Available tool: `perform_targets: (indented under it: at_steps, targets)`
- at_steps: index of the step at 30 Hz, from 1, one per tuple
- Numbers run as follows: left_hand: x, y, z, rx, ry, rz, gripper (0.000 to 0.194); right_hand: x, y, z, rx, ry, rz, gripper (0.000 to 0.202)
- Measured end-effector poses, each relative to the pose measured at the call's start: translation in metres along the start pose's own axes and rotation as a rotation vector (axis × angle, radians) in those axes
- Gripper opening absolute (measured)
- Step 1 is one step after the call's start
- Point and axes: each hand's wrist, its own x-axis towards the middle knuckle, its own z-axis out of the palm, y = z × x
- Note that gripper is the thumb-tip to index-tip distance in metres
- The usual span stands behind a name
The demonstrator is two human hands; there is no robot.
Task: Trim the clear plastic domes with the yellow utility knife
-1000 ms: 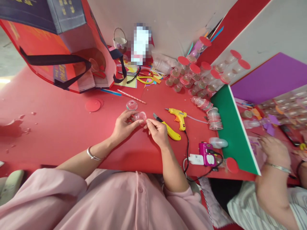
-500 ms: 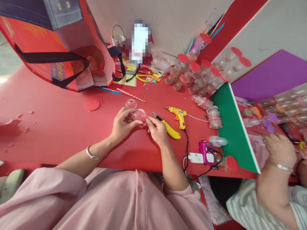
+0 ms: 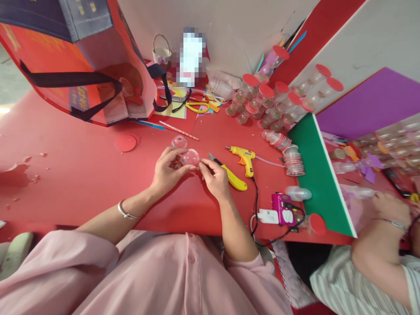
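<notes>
Glossy red tabletop [image 3: 82, 175]; clear, smooth plastic dome [image 3: 190, 158] (shiny, too).

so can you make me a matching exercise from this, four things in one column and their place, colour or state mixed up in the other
1. glue gun
2. left hand
3. small basket
4. red disc

A. lying flat in front of the large bag
B. yellow, with a black cord
C. fingers around a clear dome
D. by the back wall

Pairs: 1-B, 2-C, 3-D, 4-A

On the desk [image 3: 98, 188], the glue gun [image 3: 243, 160] lay right of the knife [image 3: 233, 177], the bag [image 3: 98, 74] far left.
</notes>
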Motion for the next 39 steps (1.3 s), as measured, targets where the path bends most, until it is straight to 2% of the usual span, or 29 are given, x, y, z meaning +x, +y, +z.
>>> perform_targets:
  at_steps: [9, 15, 24, 33, 39]
  targets:
    - [0.000, 0.003, 0.000, 0.060, 0.003, 0.055, 0.051, -0.001, 0.000, 0.000, 0.019, 0.038, 0.009, 0.034]
    - [-0.002, 0.005, 0.000, 0.139, -0.057, 0.086, 0.047, 0.000, -0.006, -0.005, -0.043, 0.095, -0.079, 0.029]
    - [-0.004, 0.006, 0.000, 0.169, -0.082, 0.156, 0.044, -0.003, -0.005, -0.005, -0.021, 0.007, -0.012, 0.030]
    - [-0.005, 0.006, 0.000, 0.180, -0.089, 0.164, 0.044, -0.003, -0.008, -0.011, 0.018, -0.070, 0.055, 0.034]
    - [-0.005, 0.007, -0.001, 0.114, -0.117, 0.134, 0.042, -0.001, -0.005, -0.016, 0.149, -0.174, 0.115, 0.039]
